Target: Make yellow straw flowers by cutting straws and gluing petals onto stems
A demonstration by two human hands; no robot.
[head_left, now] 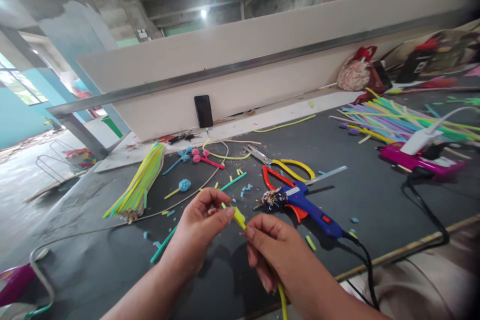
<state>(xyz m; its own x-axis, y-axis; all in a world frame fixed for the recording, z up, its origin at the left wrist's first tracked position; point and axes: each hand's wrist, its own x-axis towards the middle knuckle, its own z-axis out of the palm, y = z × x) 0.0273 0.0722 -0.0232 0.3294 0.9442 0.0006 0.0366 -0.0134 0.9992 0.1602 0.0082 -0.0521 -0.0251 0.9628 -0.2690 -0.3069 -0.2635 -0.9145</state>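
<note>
My left hand (198, 225) pinches a small yellow piece at the upper end of a yellow pipe cleaner (282, 302). My right hand (277, 242) is closed around that stem just below the piece, and its tail hangs down past my palm. A teal pipe cleaner (163, 245) lies under my left wrist. To the right of my hands rests a blue hot glue gun (313, 205), its nozzle crusted with residue. Behind it lie scissors (292, 165) with red and yellow handles. Short blue and yellow cut bits are scattered around.
A bundle of yellow-green pipe cleaners (140, 182) lies at left, near a blue pompom stem (184, 185) and pink pompoms (206, 158). A phone (203, 111) leans on the back panel. At right are a magenta power strip (423, 160) and loose colored stems (393, 115). Cables cross the table.
</note>
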